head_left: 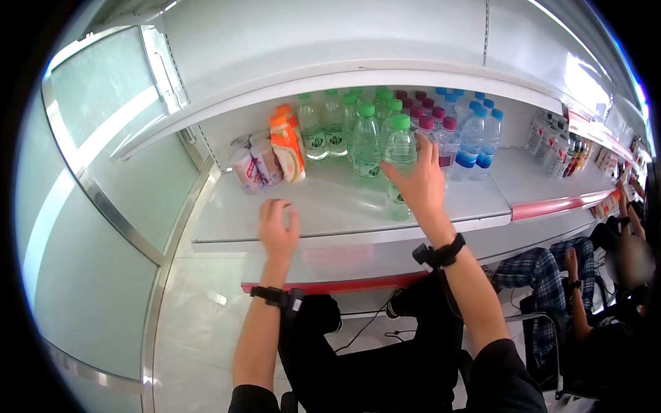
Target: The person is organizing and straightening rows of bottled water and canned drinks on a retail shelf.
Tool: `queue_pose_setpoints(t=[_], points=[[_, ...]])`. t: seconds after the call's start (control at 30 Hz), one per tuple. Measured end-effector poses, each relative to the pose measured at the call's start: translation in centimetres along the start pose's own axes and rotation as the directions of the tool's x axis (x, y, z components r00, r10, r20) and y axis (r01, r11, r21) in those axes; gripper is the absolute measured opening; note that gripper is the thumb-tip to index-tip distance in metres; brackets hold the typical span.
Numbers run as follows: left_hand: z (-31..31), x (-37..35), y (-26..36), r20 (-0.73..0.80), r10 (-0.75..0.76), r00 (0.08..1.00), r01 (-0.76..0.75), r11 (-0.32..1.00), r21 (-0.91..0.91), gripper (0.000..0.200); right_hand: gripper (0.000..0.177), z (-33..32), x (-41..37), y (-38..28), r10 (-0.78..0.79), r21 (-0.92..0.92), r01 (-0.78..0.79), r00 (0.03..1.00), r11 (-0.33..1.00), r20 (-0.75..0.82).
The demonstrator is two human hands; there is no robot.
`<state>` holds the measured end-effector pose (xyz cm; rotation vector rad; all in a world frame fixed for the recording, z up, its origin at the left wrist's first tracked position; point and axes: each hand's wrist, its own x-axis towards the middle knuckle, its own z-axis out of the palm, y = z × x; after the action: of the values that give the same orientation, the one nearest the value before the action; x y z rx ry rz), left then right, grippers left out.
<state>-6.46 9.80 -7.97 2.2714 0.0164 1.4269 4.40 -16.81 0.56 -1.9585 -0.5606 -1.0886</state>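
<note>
My right hand (pixel 421 180) is at a green-capped clear bottle (pixel 399 155) near the shelf's front, thumb and fingers spread around its right side; whether they press on it is unclear. My left hand (pixel 279 227) hovers empty by the front edge of the shelf (pixel 330 206), fingers loosely curled and apart. Behind the near bottle stand several green-capped bottles (pixel 366 148), with dark-red-capped bottles (pixel 447 141) and blue-capped bottles (pixel 471 141) to the right. Left of them are orange-and-white bottles (pixel 286 151) and pale cans (pixel 246 171).
An upper shelf (pixel 330 79) overhangs the bottles. Farther right, another shelf section holds small bottles (pixel 558 155). Glass doors (pixel 103 172) stand at the left. A seated person in plaid (pixel 537 275) is at the right. Cables (pixel 365 330) lie on the floor.
</note>
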Motion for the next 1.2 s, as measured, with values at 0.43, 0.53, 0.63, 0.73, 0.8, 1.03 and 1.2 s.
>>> queue_pose_setpoints(t=[0.43, 0.53, 0.63, 0.73, 0.8, 1.03, 1.2], points=[[11.6, 9.0, 8.3, 0.604, -0.197, 0.772, 0.509, 0.761, -0.403, 0.096, 0.077, 1.6, -6.4, 5.2, 0.017, 0.126, -0.030, 0.995, 0.992, 0.101], [11.7, 8.7, 8.0, 0.607, -0.234, 0.760, 0.511, 0.792, -0.333, 0.084, 0.076, 1.7, -6.4, 4.9, 0.069, 0.107, -0.084, 0.988, 0.991, 0.137], [12.1, 9.0, 6.4, 0.666, -0.230, 0.710, 0.561, 0.757, -0.336, 0.073, 0.077, 1.9, -6.4, 4.7, 0.087, 0.094, -0.100, 0.988, 0.991, 0.130], [12.6, 9.4, 5.6, 0.684, -0.196, 0.703, 0.543, 0.768, -0.338, 0.073, 0.077, 1.7, -6.3, 4.3, 0.153, 0.067, -0.166, 0.974, 0.984, 0.167], [12.3, 9.5, 5.6, 0.673, -0.183, 0.717, 0.508, 0.798, -0.325, 0.077, 0.078, 1.9, -6.3, 4.4, 0.147, 0.051, -0.157, 0.975, 0.986, 0.165], [13.7, 8.7, 5.4, 0.514, -0.199, 0.834, 0.373, 0.890, -0.262, 0.093, 0.078, 1.9, -6.2, 4.3, 0.149, 0.040, -0.157, 0.977, 0.987, 0.152], [14.2, 7.9, 6.0, 0.449, -0.227, 0.864, 0.362, 0.900, -0.241, 0.097, 0.079, 2.0, -6.3, 4.5, 0.177, 0.016, -0.183, 0.968, 0.983, 0.178]])
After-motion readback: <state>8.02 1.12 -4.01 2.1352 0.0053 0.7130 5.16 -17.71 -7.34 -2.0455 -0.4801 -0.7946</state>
